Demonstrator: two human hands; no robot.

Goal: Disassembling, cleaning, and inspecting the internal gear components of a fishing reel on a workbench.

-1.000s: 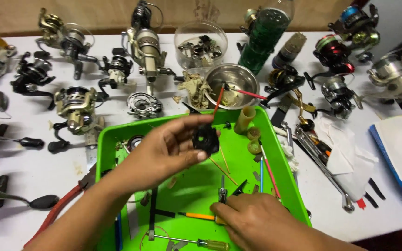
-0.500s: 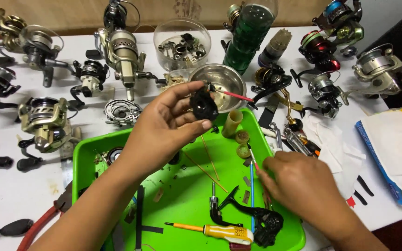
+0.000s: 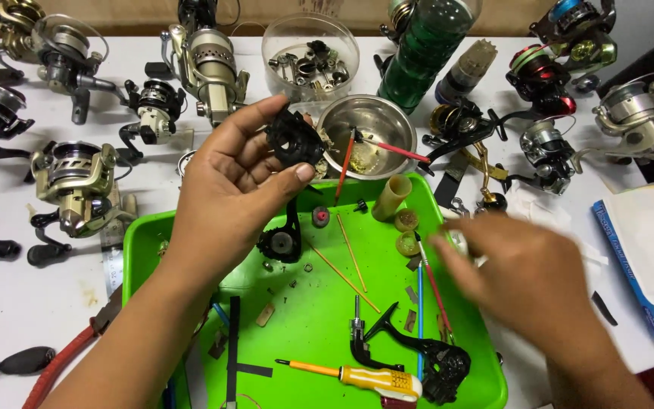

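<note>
Since a second ago the right hand (image 3: pixel 527 276) has left the near end of the bright green plastic tray (image 3: pixel 138 250) and now sweeps, blurred, over its right edge, so I cannot tell whether that grip is clenched or released. Left of it, the left hand (image 3: pixel 225 189) pinches a small black plastic reel housing part (image 3: pixel 294 138) in its grip, raised above the tray's far edge beside the round steel bowl (image 3: pixel 369 121). Judging from this, the work looks partway: a black reel body with crank (image 3: pixel 425 360), a yellow-handled screwdriver (image 3: pixel 361 376) and loose screws lie unassembled in the tray.
</note>
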